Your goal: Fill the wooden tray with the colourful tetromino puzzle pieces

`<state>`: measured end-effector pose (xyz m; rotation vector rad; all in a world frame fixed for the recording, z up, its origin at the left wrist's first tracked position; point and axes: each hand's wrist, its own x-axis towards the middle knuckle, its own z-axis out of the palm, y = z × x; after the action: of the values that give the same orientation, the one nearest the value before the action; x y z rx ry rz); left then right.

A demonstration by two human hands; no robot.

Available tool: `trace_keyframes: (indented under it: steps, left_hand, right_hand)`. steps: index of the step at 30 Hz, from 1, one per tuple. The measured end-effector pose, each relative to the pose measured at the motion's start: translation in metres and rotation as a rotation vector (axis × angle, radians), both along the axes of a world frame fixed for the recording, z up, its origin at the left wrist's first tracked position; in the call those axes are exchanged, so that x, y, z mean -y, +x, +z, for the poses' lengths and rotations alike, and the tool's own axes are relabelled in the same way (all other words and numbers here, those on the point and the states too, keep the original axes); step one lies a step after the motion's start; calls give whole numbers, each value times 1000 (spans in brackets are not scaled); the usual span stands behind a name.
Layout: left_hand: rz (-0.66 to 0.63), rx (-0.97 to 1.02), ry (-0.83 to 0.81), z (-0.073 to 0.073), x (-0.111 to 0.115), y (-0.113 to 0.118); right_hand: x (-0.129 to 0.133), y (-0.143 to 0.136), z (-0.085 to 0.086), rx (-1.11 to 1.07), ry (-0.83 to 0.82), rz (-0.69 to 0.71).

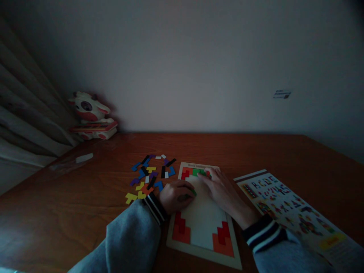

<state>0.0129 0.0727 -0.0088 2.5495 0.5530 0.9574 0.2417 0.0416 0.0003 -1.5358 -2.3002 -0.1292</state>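
Observation:
A pale wooden puzzle board [204, 253] lies in front of me, with red and orange pieces along its lower corners and more red at its top left. My left hand [176, 195] is closed over the board's left side. A green puzzle piece [193, 192] shows at its fingertips, partly hidden by them. At the top of the board, my right hand [218, 185] has its thumb and fingers apart, touching or just over green pieces [196, 172] set along the upper edge. That hand covers the board's upper right corner.
Loose colored pieces [152, 170] are scattered left of the board. A printed pattern sheet [284, 204] lies to the right, partly beneath my right sleeve. A cow-shaped toy [92, 115] stands at the back left beside a curtain [25, 102]. A wall closes off the table's far edge.

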Motion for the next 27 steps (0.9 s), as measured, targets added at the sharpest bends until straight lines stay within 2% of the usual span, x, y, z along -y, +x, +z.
trace_keyframes:
  steps: [5, 9, 13, 18, 27]
  left_hand:
    - [-8, -16, 13, -1, -1, 0]
    - [-14, -10, 10, -1, 0, 1]
    - [-7, -5, 14, 0, 1, 2]
    - [4, -17, 4, -1, 1, 1]
    - [-12, -6, 6, -2, 1, 1]
  right_hand:
    - [2, 4, -4, 20, -52, -9]
    - [3, 6, -6, 25, -47, 38]
    - [7, 6, -1, 50, -60, 85]
    - [9, 6, 4, 66, -81, 72]
    - [6, 5, -6, 48, -60, 72]
